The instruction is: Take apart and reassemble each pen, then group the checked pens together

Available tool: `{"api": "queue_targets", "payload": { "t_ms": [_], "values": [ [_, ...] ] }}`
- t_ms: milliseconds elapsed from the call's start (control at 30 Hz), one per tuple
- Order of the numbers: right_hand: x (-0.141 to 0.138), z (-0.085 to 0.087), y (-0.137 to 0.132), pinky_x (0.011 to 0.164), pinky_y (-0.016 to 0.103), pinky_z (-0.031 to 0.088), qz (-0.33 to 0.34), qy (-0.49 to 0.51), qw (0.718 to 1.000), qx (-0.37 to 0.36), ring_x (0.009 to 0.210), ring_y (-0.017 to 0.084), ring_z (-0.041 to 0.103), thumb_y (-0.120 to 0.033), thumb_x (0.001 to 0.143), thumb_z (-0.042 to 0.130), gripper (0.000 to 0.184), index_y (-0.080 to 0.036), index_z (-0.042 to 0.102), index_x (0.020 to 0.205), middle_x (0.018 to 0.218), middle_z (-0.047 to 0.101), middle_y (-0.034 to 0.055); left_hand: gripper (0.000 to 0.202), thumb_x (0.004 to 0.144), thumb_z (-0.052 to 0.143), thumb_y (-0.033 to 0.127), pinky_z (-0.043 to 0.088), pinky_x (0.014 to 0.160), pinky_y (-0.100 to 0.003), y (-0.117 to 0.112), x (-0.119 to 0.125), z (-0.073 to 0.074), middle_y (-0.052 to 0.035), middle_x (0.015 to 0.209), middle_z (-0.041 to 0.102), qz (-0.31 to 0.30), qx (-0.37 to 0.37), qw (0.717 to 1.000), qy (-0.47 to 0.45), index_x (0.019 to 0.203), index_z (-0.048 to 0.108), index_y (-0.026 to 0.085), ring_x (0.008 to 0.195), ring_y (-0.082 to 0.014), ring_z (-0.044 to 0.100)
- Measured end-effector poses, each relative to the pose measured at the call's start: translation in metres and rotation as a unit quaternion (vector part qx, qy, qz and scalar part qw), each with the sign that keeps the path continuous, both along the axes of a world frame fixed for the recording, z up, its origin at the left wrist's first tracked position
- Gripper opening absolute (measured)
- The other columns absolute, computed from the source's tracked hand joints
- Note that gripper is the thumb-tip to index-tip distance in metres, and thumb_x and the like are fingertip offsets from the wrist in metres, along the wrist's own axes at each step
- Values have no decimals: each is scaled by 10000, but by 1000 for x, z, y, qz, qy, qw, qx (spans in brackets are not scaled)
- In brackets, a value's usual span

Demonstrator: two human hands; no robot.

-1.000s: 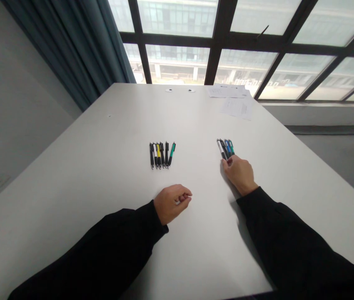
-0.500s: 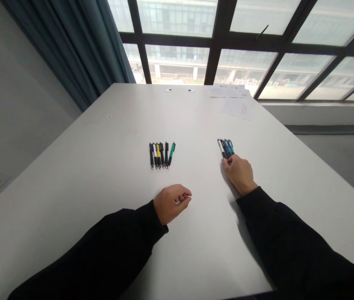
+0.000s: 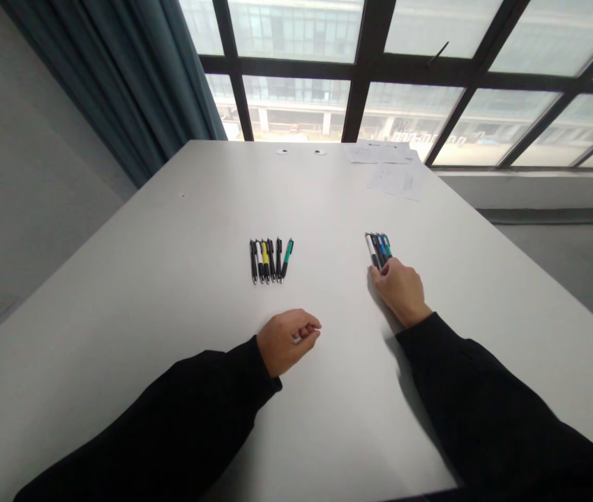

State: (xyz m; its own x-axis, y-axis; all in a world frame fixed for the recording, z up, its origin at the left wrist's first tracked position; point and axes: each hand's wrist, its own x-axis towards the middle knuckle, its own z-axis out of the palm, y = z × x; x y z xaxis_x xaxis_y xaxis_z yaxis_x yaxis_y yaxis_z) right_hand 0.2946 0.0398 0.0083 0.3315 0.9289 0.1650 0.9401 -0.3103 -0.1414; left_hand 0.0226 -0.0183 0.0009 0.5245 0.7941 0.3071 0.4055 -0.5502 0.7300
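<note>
the left hand (image 3: 289, 341), loosely curled with fingers apart, seems empty. the right hand (image 3: 398, 287) is half closed over the right pens (image 3: 377, 249) on the table (image 3: 338, 418), hold unclear; uneven pressure could splay them.

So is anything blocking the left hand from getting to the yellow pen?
No, nothing visible is in the way. Only white tabletop shows between the left hand and the yellow pen. The white pen and a black pen lie close on either side of it.
</note>
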Motion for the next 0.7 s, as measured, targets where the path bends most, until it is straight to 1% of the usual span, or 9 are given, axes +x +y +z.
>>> {"api": "queue_targets", "payload": {
  "t_ms": [67, 133, 200, 267, 367, 433, 500, 567, 700],
  "values": [
    [-3, -1, -2, 608, 313, 356, 7, -10, 1000, 10, 700, 264, 657, -515, 915, 501, 367, -171, 628, 903, 751, 705, 122, 107, 828, 594, 145, 439, 571, -203, 0, 1, 1, -13, 715, 652, -1, -2, 1000, 1, 882, 686, 144, 592, -88, 540],
    [-11, -2, -6, 573, 303, 312, 36, -19, 999, 23, 652, 245, 638, -517, 922, 494, 364, -178, 619, 876, 713, 693, 103, 96, 829, 598, 151, 427, 573, -203, 1, 2, 1, -8, 709, 647, -8, -1, 1000, 3, 873, 684, 148, 597, -88, 538],
    [-24, -5, -9, 557, 298, 281, 96, -17, 995, 30, 614, 220, 618, -502, 936, 484, 354, -184, 614, 847, 684, 681, 81, 50, 820, 620, 168, 412, 581, -209, 1, 3, 1, 4, 679, 631, -21, 5, 1000, 8, 813, 668, 156, 596, -89, 529],
    [-43, -7, -12, 560, 294, 276, 179, 4, 983, 27, 596, 195, 602, -472, 950, 476, 330, -189, 614, 851, 665, 672, 56, 142, 806, 650, 208, 378, 568, -223, 1, 4, 0, 24, 594, 576, -41, 22, 999, 21, 679, 604, 166, 565, -92, 491],
    [-74, -6, -10, 592, 283, 315, 303, 44, 951, 31, 661, 174, 615, -418, 965, 468, 274, -193, 612, 907, 800, 698, 48, 368, 800, 655, 261, 300, 539, -259, 1, 6, -2, 38, 488, 459, -74, 64, 994, 51, 524, 425, 176, 521, -101, 405],
    [-93, -3, -5, 626, 275, 353, 356, 67, 931, 43, 744, 177, 629, -403, 969, 470, 258, -195, 607, 1035, 955, 696, 60, 409, 795, 633, 252, 274, 544, -277, 1, 7, -3, 34, 475, 430, -88, 82, 990, 68, 506, 353, 177, 518, -109, 378],
    [-109, 2, 2, 665, 277, 386, 389, 78, 917, 43, 811, 183, 634, -384, 984, 444, 286, -215, 575, 1174, 1082, 667, 68, 401, 786, 612, 234, 273, 552, -284, 1, 7, -5, 32, 478, 421, -90, 79, 990, 76, 510, 327, 180, 519, -114, 365],
    [-121, 6, 9, 694, 286, 408, 408, 69, 910, 32, 874, 199, 637, -369, 995, 418, 328, -236, 540, 1269, 1138, 638, 73, 392, 786, 599, 233, 280, 558, -285, 1, 7, -6, 32, 480, 408, -91, 71, 990, 76, 516, 318, 184, 517, -116, 355],
    [-131, 10, 15, 723, 304, 433, 433, 42, 901, 2, 950, 225, 633, -399, 1003, 392, 390, -258, 499, 1351, 1175, 607, 83, 393, 794, 600, 256, 286, 565, -288, 2, 7, -7, 33, 488, 391, -94, 63, 990, 80, 524, 323, 189, 515, -118, 340]
  ]
}}
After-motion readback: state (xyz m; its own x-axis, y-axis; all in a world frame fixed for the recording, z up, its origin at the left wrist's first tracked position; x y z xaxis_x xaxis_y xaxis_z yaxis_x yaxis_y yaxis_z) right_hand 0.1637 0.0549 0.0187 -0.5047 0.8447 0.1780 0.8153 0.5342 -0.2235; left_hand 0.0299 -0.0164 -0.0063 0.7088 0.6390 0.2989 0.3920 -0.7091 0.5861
